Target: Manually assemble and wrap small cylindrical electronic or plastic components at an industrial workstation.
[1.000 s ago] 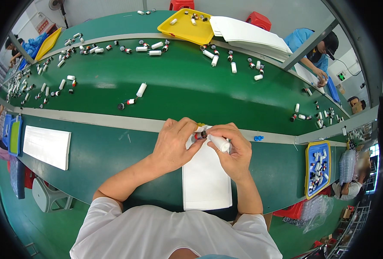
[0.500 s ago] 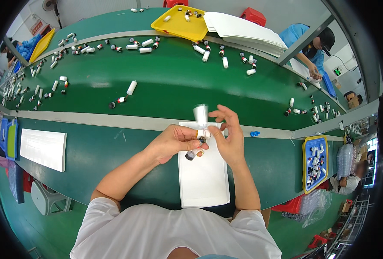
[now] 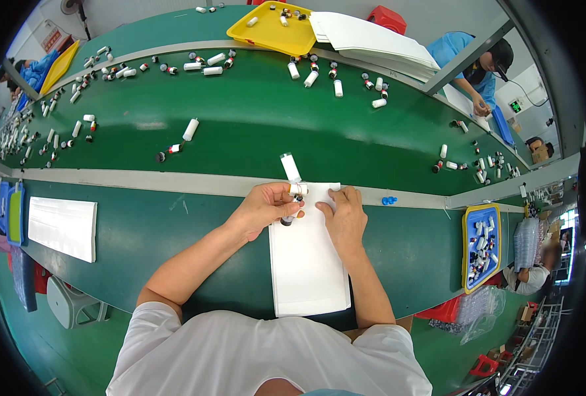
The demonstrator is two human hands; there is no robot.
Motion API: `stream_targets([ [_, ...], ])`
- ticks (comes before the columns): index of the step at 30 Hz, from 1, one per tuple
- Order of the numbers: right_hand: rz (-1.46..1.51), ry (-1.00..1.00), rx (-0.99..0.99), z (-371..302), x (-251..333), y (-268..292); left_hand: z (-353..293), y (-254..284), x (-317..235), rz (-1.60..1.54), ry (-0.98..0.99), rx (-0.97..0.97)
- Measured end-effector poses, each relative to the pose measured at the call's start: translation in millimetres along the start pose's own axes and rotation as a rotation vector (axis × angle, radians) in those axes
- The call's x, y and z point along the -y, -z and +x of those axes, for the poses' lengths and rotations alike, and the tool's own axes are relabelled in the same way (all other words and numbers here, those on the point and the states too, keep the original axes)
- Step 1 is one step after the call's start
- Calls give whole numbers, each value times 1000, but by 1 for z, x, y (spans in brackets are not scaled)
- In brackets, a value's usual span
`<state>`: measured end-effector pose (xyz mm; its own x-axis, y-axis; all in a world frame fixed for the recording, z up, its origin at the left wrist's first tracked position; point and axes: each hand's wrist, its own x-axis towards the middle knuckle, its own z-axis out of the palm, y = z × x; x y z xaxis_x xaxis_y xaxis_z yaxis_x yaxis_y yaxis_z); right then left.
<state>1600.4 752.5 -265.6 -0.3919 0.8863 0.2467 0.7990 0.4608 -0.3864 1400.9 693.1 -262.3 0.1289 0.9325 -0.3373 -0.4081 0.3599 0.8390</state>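
Looking down from the head view, I take the hands as the middle of the clock. My left hand has its fingers clamped on a small white piece, whose long axis runs roughly from 9 to 3 o'clock. A dark cap pokes out beneath those fingers, pointing toward 7 o'clock. Just beyond them, at 12 o'clock, a white tube slants over the grey rail. Its long axis runs from 11 to 5 o'clock, the paler end pointing to 11; I cannot tell whether its lower end touches the small white piece.

My right hand is at the upper part of the white sheets, thumb and forefinger apart; I cannot tell whether it grips anything. The sheets lie lengthwise from 12 to 6 o'clock on the green surface.

Toward 10 o'clock, another tube lies with its axis from 1 to 7. Blue clips sit at 3 o'clock, a yellow-rimmed tray between 3 and 4, and a yellow tray far off at 12.
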Motion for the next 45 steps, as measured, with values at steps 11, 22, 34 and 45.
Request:
stream_targets([
  [11,216,-79,-9,4,-15,-8,9,-7,12,55,-70,-13],
  [22,303,198,-83,5,-22,-8,16,-13,16,53,-89,-20],
  [34,1225,-105,103,-5,2,17,10,-40,14,279,-273,-93],
  [45,1159,-89,27,-11,-6,14,7,-53,10,610,-420,-209],
])
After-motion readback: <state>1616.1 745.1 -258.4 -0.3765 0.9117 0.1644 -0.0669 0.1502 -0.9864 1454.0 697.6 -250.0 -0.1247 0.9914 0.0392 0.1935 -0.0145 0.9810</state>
